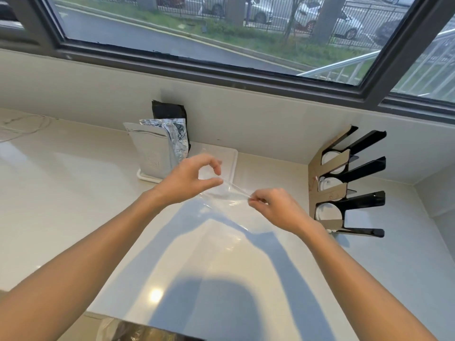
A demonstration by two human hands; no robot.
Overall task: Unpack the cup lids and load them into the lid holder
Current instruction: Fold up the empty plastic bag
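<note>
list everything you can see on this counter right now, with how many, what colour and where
Plastic wrap: one, clear, stretched between both hands.
Lid holder: one, black with brown cardboard, against the right wall.
Lids: at least three, white, in the holder's slots.
Foil bags: two, silver, standing at the back wall.
Tray: one, white, under the bags.
Counter: one, cream.
Window: one, dark frame, above.
Hands: left hand and right hand pinch the wrap.

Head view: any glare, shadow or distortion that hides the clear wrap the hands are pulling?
Head view: daylight from the window; arm shadows and a bright glare spot on the counter; wide-angle bend in the frame; the clear wrap between left hand and right hand shows only faintly.
</note>
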